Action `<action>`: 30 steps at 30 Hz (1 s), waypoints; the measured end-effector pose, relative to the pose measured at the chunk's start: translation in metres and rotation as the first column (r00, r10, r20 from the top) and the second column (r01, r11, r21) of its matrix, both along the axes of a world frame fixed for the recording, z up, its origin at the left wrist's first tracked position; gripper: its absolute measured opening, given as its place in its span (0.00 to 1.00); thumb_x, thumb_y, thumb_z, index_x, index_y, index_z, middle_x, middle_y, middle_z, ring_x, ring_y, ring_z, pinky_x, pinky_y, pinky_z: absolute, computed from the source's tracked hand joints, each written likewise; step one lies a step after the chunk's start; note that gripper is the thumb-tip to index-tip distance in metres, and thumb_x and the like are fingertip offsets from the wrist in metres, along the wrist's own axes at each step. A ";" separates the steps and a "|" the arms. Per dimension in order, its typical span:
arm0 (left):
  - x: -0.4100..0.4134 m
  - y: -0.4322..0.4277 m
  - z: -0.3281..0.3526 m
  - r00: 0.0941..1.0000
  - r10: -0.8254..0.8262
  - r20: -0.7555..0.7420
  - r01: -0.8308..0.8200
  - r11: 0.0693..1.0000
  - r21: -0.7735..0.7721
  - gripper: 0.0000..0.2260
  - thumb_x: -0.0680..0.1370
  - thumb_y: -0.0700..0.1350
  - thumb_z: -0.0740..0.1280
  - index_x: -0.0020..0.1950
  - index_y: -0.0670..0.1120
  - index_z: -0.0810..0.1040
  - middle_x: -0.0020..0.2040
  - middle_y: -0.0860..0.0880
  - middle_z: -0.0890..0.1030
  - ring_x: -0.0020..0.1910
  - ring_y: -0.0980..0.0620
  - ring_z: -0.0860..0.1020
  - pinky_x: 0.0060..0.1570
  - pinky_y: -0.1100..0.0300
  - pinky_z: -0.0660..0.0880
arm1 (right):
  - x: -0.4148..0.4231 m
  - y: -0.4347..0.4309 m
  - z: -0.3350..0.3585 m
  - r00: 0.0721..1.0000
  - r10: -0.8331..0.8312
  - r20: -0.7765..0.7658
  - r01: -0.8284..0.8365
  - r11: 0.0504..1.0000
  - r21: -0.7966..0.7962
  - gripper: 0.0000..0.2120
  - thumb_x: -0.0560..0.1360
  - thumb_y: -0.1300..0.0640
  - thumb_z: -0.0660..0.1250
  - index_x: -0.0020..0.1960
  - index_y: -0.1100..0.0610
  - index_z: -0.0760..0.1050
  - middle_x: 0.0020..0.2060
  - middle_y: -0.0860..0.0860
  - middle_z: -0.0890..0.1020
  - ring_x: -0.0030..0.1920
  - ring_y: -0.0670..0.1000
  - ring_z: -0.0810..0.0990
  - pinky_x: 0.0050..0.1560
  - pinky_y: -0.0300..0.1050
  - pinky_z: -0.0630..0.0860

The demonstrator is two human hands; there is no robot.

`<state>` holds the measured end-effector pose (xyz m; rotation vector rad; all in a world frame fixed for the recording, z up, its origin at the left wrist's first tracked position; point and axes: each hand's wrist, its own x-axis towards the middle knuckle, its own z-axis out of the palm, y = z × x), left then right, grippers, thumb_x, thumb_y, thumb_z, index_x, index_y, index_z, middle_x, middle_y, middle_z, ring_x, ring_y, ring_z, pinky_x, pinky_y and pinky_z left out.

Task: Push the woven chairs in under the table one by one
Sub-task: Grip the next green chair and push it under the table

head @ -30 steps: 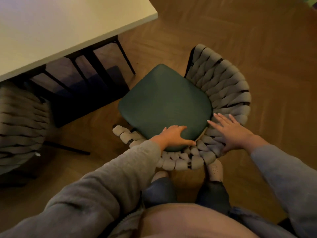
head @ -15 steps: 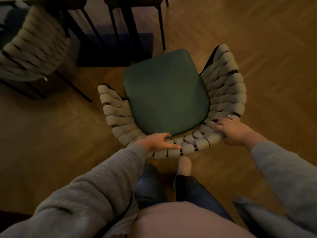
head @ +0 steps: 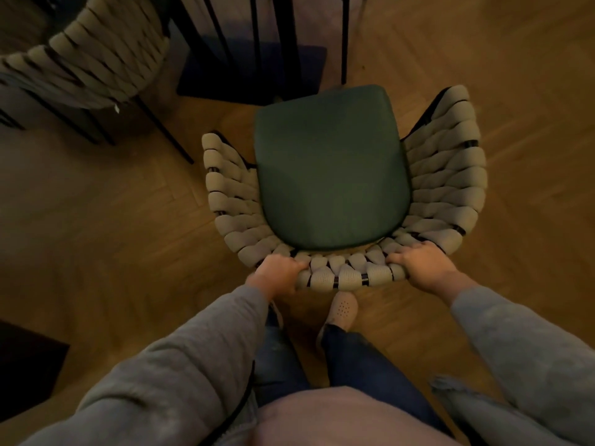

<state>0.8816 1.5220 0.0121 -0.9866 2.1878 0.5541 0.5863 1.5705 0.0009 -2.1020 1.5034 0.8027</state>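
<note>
A woven chair (head: 447, 175) with a dark green seat cushion (head: 331, 169) stands on the wooden floor right in front of me, its open front facing the black table legs (head: 289, 40) at the top. My left hand (head: 278, 275) grips the top of the woven backrest at its left rear. My right hand (head: 421, 267) grips the same rim at the right rear. The tabletop is out of view.
A second woven chair (head: 96, 59) stands at the top left, partly under the table. A dark rug (head: 251, 75) lies beneath the table legs. My feet (head: 343, 309) are just behind the held chair. A dark object (head: 25, 365) sits at the left edge.
The chair has turned to face the table squarely. Both hands went from resting flat on the seat and backrest to gripping the back rim. The view tilted down, so the tabletop left the frame.
</note>
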 end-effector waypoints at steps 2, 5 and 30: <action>0.002 -0.001 -0.003 1.000 -0.002 0.003 0.002 1.000 -0.015 0.23 0.77 0.48 0.65 0.71 0.53 0.67 0.58 0.48 0.78 0.54 0.47 0.78 0.50 0.55 0.74 | 0.000 -0.003 -0.001 1.000 0.013 0.001 -0.013 1.000 -0.011 0.20 0.78 0.58 0.59 0.67 0.42 0.69 0.66 0.45 0.73 0.64 0.52 0.73 0.59 0.48 0.69; 0.001 -0.007 -0.003 1.000 -0.001 -0.009 0.001 0.999 -0.041 0.22 0.77 0.48 0.65 0.71 0.54 0.67 0.56 0.48 0.79 0.52 0.48 0.78 0.49 0.55 0.74 | 0.000 -0.011 -0.003 1.000 0.013 -0.002 -0.013 1.000 -0.025 0.20 0.77 0.57 0.60 0.66 0.42 0.70 0.65 0.45 0.74 0.64 0.51 0.74 0.59 0.49 0.68; 0.091 -0.161 -0.004 0.989 0.093 -0.116 -0.100 0.993 -0.060 0.20 0.75 0.47 0.67 0.67 0.54 0.70 0.51 0.51 0.79 0.47 0.51 0.78 0.48 0.58 0.76 | 0.096 -0.184 0.000 0.998 -0.011 -0.069 0.003 0.994 -0.113 0.15 0.80 0.57 0.60 0.63 0.43 0.73 0.58 0.46 0.78 0.61 0.51 0.74 0.60 0.49 0.67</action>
